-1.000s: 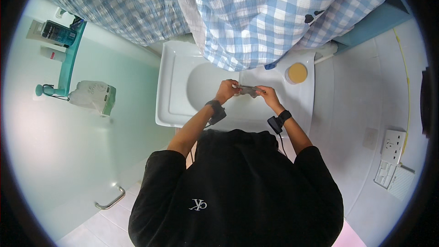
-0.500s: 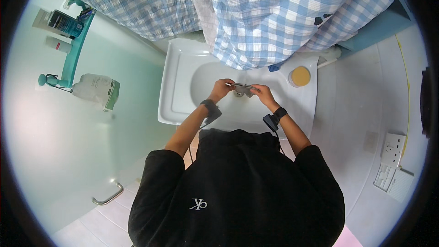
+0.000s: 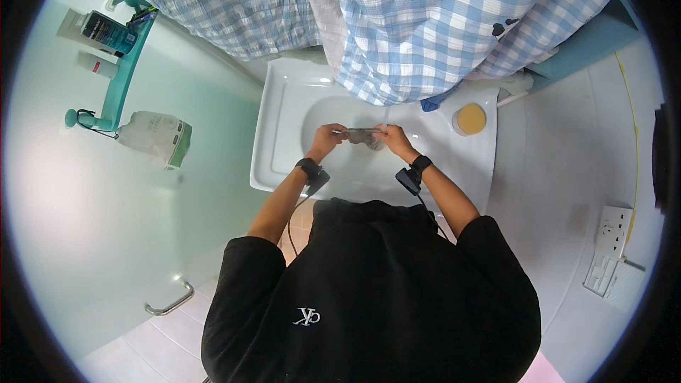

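Observation:
Over the bowl of a white washbasin [image 3: 263, 143] I hold a thin, flat, greyish object [image 3: 362, 130] between both hands. It shows almost edge-on, so its kind cannot be made out. My left hand [image 3: 327, 140] pinches its left end, and my right hand [image 3: 397, 143] grips the right end. Just under the object is a greyish, blurred patch [image 3: 363, 140]; whether this belongs to it or lies in the bowl around the drain is unclear. A dark band with a black box and cable sits on each wrist.
A blue-and-white checked cloth [image 3: 418, 28] hangs over the basin's far side. On the right ledge stands a round container with a yellowish top [image 3: 469, 120]. A teal shelf [image 3: 122, 78] with bottles and a hanging bag [image 3: 152, 138] are at the left. Wall sockets [image 3: 613, 231] are at right.
Both hands have shifted a little left with the thin flat object. It was tilted down toward the right and now lies nearly level.

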Demonstrator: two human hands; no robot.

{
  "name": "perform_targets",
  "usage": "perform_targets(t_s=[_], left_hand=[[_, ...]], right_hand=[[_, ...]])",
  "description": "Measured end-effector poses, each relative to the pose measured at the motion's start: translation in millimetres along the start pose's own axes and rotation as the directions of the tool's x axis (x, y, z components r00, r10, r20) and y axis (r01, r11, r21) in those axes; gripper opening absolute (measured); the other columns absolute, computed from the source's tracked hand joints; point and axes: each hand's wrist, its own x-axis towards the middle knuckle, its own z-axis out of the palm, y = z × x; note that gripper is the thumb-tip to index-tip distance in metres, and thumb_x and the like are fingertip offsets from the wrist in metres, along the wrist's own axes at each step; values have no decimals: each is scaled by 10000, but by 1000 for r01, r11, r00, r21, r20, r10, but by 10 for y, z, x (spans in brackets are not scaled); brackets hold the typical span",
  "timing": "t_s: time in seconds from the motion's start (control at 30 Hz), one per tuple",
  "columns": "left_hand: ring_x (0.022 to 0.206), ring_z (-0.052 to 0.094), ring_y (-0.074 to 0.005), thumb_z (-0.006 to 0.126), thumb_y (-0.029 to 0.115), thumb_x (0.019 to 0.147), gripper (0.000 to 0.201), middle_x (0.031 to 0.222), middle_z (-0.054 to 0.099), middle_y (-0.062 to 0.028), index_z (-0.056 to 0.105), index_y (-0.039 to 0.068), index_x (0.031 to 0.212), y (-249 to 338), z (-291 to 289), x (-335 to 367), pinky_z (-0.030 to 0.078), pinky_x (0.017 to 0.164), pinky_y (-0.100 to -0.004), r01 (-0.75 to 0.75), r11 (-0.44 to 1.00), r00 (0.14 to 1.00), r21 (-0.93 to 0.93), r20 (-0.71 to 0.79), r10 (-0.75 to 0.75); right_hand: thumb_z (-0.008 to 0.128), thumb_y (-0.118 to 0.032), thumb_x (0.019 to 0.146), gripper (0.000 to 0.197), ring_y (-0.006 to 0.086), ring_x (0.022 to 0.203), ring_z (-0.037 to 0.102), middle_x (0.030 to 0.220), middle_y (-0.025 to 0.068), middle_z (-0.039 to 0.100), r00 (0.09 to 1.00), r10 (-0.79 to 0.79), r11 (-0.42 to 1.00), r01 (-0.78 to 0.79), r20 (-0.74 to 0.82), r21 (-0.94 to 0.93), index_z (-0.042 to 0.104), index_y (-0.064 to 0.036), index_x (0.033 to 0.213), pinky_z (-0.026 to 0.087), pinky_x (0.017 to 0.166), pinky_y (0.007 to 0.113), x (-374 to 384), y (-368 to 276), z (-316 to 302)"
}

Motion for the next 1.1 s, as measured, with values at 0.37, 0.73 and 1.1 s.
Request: perform_targets(t_s=[0.37,0.73,1.1], left_hand=[[857,484,-177,412,320,854,349,899,543,-99,474,6,991,47,489,171,428,697,-327,159,972,987,-174,-12,-163],[746,564,-233,573,259,792,293,781,567,-117,479,36,955,-202,676,415,454,637,-323,80,959,984,-273,-131,-120],[879,532,-295,688,177,573,308,858,588,-136,595,27,825,232,595,347,440,751,-378,-296,698,948,652,292,130]], right_hand=[[591,-261,759,238,129,793,545,840,21,588,846,525,725,-502,94,472,581,-84,917,425,673,279,-89,168,-72],[568,-45,761,510,192,916,524,1013,60,515,848,510,536,-446,146,716,335,-132,1206,456,751,364,-235,7,-145],[651,-60,656,443,223,895,532,928,93,544,919,281,894,-355,276,273,452,-5,1048,443,725,324,-145,-248,-13]])
